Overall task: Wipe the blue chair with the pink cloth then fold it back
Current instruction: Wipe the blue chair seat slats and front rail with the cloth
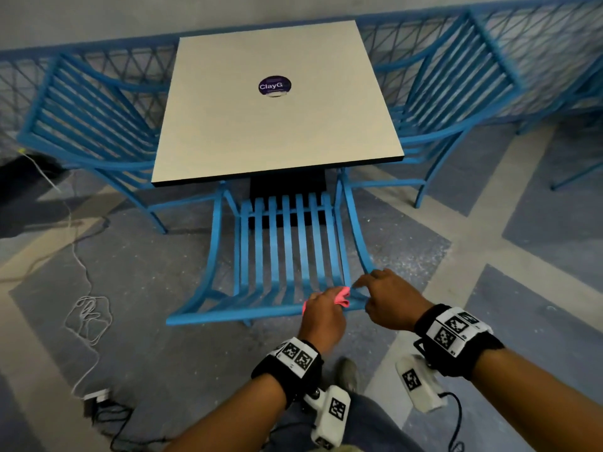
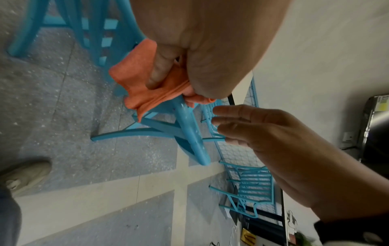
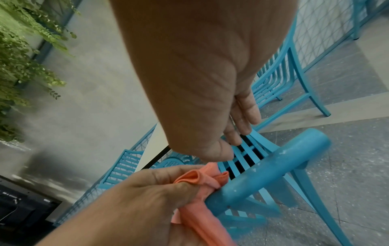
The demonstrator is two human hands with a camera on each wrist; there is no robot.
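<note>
The blue chair (image 1: 287, 243) stands in front of me, its slatted back toward me and its seat under the table. My left hand (image 1: 321, 309) grips the bunched pink cloth (image 1: 342, 296) and holds it against the chair's top rail (image 1: 235, 316) near its right end. The left wrist view shows the cloth (image 2: 134, 78) draped over the rail (image 2: 189, 129) under my fingers. My right hand (image 1: 375, 291) hovers just right of the cloth with relaxed fingers (image 2: 227, 113), holding nothing. From the right wrist view, the cloth (image 3: 202, 179) sits in the left hand (image 3: 136, 191) beside the rail end (image 3: 273, 166).
A square white table (image 1: 277, 132) with a purple sticker (image 1: 274, 86) stands behind the chair. Two more blue chairs (image 1: 94, 119) (image 1: 456, 93) flank it, with a blue mesh fence (image 1: 538, 44) beyond. A white cable (image 1: 86, 314) lies on the floor at left. My shoe (image 1: 349, 373) is below the hands.
</note>
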